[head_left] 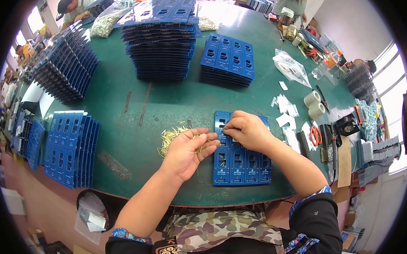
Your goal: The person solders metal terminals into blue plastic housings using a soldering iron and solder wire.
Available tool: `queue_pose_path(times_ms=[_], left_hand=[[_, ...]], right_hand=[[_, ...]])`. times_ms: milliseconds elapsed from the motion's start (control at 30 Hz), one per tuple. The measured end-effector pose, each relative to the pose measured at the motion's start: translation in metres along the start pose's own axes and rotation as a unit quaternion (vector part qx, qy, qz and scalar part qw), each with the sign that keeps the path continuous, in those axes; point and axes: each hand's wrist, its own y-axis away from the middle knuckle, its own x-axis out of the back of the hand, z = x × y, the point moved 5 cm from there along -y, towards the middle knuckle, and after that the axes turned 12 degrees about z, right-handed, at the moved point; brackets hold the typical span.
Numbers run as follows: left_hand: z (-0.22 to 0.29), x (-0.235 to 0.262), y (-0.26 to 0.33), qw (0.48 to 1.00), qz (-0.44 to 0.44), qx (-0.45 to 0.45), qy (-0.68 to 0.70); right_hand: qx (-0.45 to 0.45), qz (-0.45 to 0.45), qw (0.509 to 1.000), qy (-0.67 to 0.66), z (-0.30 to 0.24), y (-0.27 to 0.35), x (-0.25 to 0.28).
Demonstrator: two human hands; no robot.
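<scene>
A blue circuit board panel (pixel 237 173) with several rectangular cutouts lies flat near the table's front edge. Over its upper part is my right hand (pixel 249 130), thumb and fingers pinched together; whatever tiny piece they hold is hidden. My left hand (pixel 185 155) is turned palm up and cupped beside the panel's left edge, its fingertips close to the right hand. Small gold pins show between its thumb and fingers. A loose heap of thin gold pins (pixel 168 140) lies on the table just behind and left of that hand.
Tall stacks of blue panels (pixel 163 52) stand at the back, with a lower stack (pixel 228 59) beside them. More panels (pixel 70 149) stand on edge at left. To the right are tape rolls (pixel 314 104), orange-handled scissors (pixel 315 135) and white scraps (pixel 284 110). Other people work farther off.
</scene>
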Motion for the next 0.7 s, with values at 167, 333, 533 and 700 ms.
queue_pose_path(times_ms=[167, 333, 533, 700], left_hand=[[0.000, 0.004, -0.001, 1.000, -0.004, -0.004, -0.016], [0.000, 0.002, 0.002, 1.000, -0.016, 0.004, 0.003], [0.001, 0.001, 0.001, 1.000, -0.018, 0.001, 0.007], [-0.001, 0.002, -0.002, 1.000, -0.007, 0.000, -0.009]], right_hand=[[0.006, 0.001, 1.000, 0.019, -0.004, -0.001, 0.001], [0.089, 0.046, 0.993, 0.055, -0.014, 0.010, 0.009], [0.116, 0.044, 0.987, 0.102, -0.021, 0.017, 0.008], [0.103, 0.050, 0.988, 0.105, -0.023, 0.019, 0.007]])
